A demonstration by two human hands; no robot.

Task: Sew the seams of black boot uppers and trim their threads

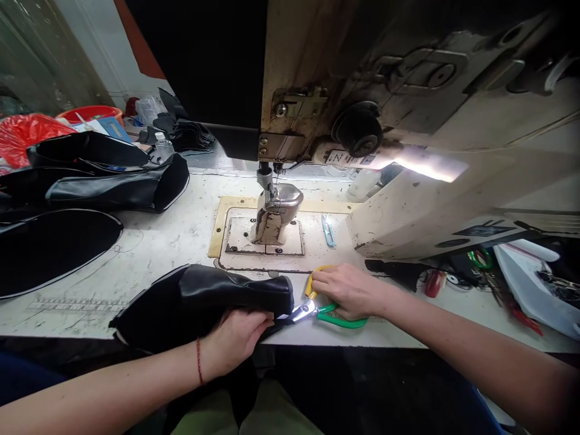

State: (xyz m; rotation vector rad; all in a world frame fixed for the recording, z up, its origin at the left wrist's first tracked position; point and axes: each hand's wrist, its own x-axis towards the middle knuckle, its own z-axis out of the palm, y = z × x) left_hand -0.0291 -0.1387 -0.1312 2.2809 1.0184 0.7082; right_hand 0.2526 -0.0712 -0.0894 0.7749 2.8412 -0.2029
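A black leather boot shaft (235,290) lies across the front edge of the white table. My left hand (240,338) is closed on its lower edge near the narrow end. My right hand (347,293) grips a pair of scissors (304,310) with one yellow and one green handle. The blades are spread and reach to the narrow end of the leather, just right of my left fingers. Part of the blades is hidden at the leather. Behind both hands stands the post (276,211) of a sewing machine (317,78).
Small blue thread snips (327,231) lie on the machine bed. More black leather pieces (109,187) are spread at the left, near a red plastic bag (27,136) and a clear bottle (163,147). At the right, a white tray (539,284) holds small tools.
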